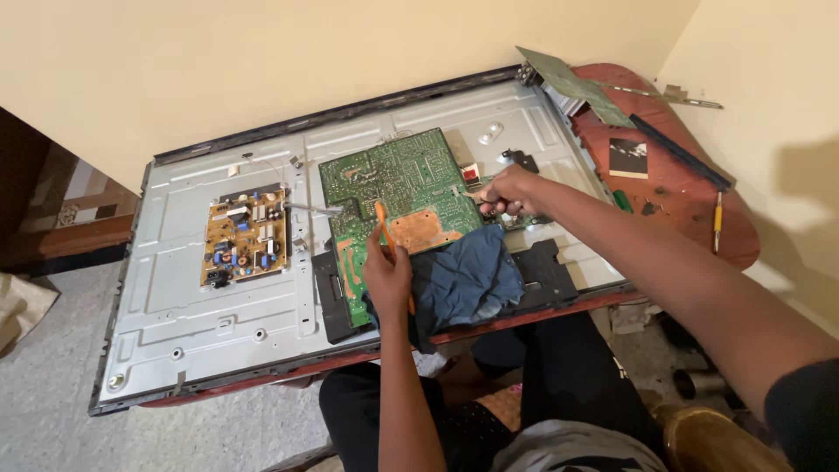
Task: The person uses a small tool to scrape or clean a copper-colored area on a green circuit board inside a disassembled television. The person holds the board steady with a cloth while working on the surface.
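Green circuit board (398, 197) lies solder side up near the middle of the metal back panel (227, 306) of a flat screen; I take this board as my landmark. My left hand (387, 275) rests on the board's near edge, fingers curled round an orange-handled tool (383, 225) whose shaft points up over the board's copper-coloured patch (423, 232). My right hand (509, 194) sits at the board's right edge, fingers pressed together around something small; I cannot tell what it pinches. A blue cloth (463, 280) is bunched at the board's near right corner, touching the left hand. Left of the board, apart from it, a smaller yellow-brown board (243, 236) with components facing up is fixed to the panel. Right of the board, beyond the panel's edge, a reddish table (690, 201) carries another green board (572, 86), a long dark strip (680, 153) and a yellow screwdriver (717, 220).
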